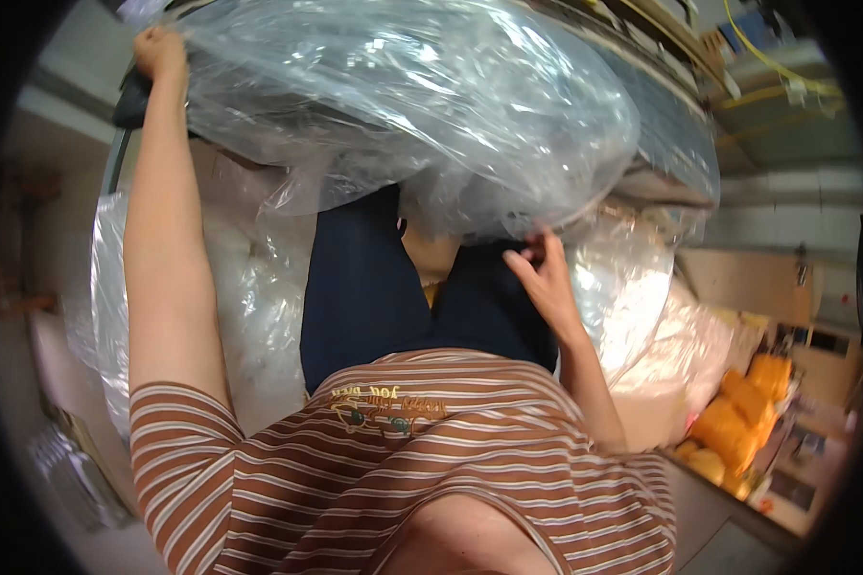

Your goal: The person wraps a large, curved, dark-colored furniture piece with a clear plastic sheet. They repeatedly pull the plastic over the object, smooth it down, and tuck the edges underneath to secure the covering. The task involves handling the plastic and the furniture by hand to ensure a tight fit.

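Your left hand (161, 56) is clenched at the far left corner of the sheet (422, 86), gripping its gathered edge; the clear plastic draws into creases toward your fist. Your left arm (168, 240) reaches out nearly straight to that corner. Your right hand (547, 283) is unclenched at the sheet's near edge, toward its right end, with the fingers loosely bent and the thumb held apart (the fingertips are blurred, so I cannot tell whether they touch the plastic).

The sheet itself spreads across in front of you, wrinkled and shiny, bulging to a rounded right end, and its near edge hangs over the knees of your dark trousers (364, 287). Your striped shirt (384, 498), with a print on the chest, is on the near side of the sheet, past the trousers. Just below the sheet's left corner, close under your fist, is a black fitting (132, 101).

More clear film (110, 316) hangs on the near side of the sheet's left corner, and a crumpled heap (633, 287) of it lies on the near side of the right end. Farther out, past that heap from the sheet, sit orange bags (738, 417). A yellow hose (786, 79) runs beyond the sheet's far right side.
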The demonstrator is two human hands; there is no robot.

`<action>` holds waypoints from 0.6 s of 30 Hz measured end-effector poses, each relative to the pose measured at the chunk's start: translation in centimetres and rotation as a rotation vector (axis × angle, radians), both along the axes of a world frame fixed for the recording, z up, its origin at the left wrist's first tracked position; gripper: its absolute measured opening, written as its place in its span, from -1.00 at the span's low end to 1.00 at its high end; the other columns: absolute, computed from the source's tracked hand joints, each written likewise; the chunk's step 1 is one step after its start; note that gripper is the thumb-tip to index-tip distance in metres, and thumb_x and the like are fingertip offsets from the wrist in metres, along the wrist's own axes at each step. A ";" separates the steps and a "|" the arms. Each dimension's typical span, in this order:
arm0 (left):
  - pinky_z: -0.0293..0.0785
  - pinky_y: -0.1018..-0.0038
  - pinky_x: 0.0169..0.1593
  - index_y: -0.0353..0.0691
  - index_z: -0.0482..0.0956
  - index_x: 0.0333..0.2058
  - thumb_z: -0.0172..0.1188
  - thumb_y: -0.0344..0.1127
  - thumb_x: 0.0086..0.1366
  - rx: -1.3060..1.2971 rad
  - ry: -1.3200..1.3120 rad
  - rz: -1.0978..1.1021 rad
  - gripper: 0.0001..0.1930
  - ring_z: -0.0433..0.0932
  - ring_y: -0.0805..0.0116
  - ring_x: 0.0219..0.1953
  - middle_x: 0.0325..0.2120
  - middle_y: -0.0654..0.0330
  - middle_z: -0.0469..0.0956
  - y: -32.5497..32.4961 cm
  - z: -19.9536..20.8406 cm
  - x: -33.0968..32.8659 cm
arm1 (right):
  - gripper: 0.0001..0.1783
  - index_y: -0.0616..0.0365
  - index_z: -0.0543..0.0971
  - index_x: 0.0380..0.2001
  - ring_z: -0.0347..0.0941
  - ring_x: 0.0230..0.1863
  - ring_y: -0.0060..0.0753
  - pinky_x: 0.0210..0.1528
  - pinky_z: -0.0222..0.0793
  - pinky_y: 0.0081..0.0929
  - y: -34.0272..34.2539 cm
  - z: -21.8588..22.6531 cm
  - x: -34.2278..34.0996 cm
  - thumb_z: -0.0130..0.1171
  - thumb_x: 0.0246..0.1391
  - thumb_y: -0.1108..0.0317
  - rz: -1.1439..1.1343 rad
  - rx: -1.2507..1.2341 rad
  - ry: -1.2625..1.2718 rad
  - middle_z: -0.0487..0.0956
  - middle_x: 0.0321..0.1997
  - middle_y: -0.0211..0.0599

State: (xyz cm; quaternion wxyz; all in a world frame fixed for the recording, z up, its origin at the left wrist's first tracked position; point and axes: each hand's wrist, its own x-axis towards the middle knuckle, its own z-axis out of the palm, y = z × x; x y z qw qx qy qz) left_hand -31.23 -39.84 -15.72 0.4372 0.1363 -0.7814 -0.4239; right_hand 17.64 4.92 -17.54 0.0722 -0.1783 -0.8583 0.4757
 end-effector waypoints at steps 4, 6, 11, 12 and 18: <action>0.40 0.20 -0.03 -0.28 0.56 -0.24 -0.01 -0.21 0.18 -0.037 -0.109 0.016 -0.70 0.54 -0.05 -0.16 -0.24 -0.09 0.58 -1.6 0.5 -0.6 | -0.73 0.25 0.51 -0.16 0.34 -0.34 -0.53 -0.22 0.26 -0.53 0.3 -1.7 -4.5 0.14 0.13 0.31 -0.040 -0.265 0.188 0.48 -0.34 -0.34; 0.40 0.21 -0.03 -0.29 0.55 -0.23 -0.01 -0.20 0.20 -0.043 -0.117 -0.012 -0.69 0.54 -0.05 -0.16 -0.25 -0.08 0.58 -0.9 0.0 -0.7 | -0.77 0.25 0.53 -0.20 0.36 -0.32 -0.52 -0.18 0.27 -0.51 1.8 -0.7 -4.2 0.11 0.14 0.34 0.028 -0.681 0.080 0.50 -0.32 -0.35; 0.39 0.28 -0.05 -0.30 0.54 -0.22 0.03 -0.16 0.23 -0.200 -0.042 -0.091 -0.68 0.53 0.03 -0.19 -0.27 -0.01 0.57 -3.2 -1.5 -1.6 | -0.63 0.23 0.52 -0.11 0.45 -0.17 -0.43 -0.07 0.37 -0.35 7.4 10.5 6.0 -0.01 0.21 0.16 0.338 -1.153 0.353 0.55 -0.16 -0.27; 0.39 0.29 -0.05 -0.30 0.54 -0.22 0.04 -0.16 0.23 -0.277 -0.021 -0.083 -0.68 0.53 0.05 -0.19 -0.27 0.00 0.56 -5.0 -0.4 -1.7 | -0.62 0.22 0.51 -0.10 0.45 -0.16 -0.40 -0.05 0.37 -0.33 9.7 11.1 7.5 -0.01 0.20 0.14 0.325 -1.086 0.530 0.54 -0.14 -0.25; 0.37 0.33 -0.04 -0.33 0.54 -0.23 0.04 -0.18 0.24 -0.249 -0.103 -0.205 -0.69 0.52 0.10 -0.17 -0.25 0.00 0.57 -4.7 -1.9 -4.2 | -0.54 0.17 0.44 0.00 0.44 -0.08 -0.27 0.05 0.38 -0.24 20.9 8.7 7.8 -0.03 0.19 0.05 -0.395 -1.136 0.894 0.50 -0.02 -0.13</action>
